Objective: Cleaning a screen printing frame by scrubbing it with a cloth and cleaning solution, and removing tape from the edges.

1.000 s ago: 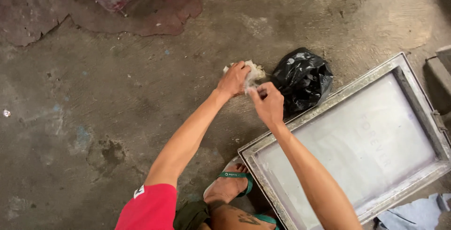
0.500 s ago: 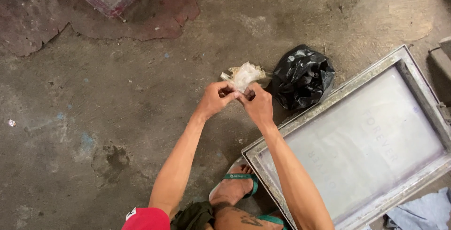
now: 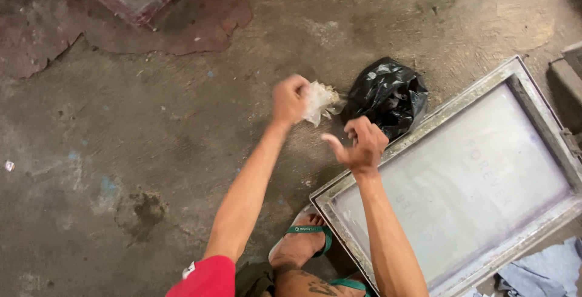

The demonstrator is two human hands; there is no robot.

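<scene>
One wad of whitish rag (image 3: 319, 101) clenched in the left hand (image 3: 288, 98); right hand (image 3: 360, 145) open, empty (wiping that framed screen (image 3: 461, 188) looks unstarted).

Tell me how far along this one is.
Done: a framed screen lies flat on the concrete floor by a black plastic bag. In hand: the left hand grips a whitish wad; the right hand is open, empty. Left: the wad has not touched the screen.
</scene>
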